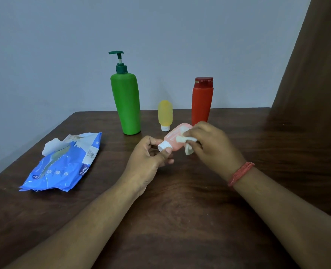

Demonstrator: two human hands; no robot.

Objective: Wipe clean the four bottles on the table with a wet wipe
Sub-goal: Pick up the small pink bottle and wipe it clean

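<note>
Right now the left hand (pixel 147 158) pinches the white cap of a small pink bottle (pixel 175 137) between thumb and fingers, and holds it up off the brown table (pixel 180 220), tipped on its side. The right hand (pixel 209 144) has its fingers curled around a wet wipe (pixel 186 142) and presses it on the pink bottle's side. A red band (pixel 240 173) goes around the right wrist. Four bottles show in all. Just behind the pink bottle stand three more, near the table's back edge by the wall: a tall green pump bottle (pixel 126 101) to the left, a little yellow bottle (pixel 165 114) standing on its white cap in the middle, and a red bottle (pixel 202 101) to the right, partly behind the right hand. One blue pack of wipes (pixel 63 164) lies well to the left of the pink bottle, close to the table's left edge, with one white wipe sticking out of it. Lots of bare table lies in front of the pink bottle and to its right. A brown curtain (pixel 312 65) hangs far to the right.
</note>
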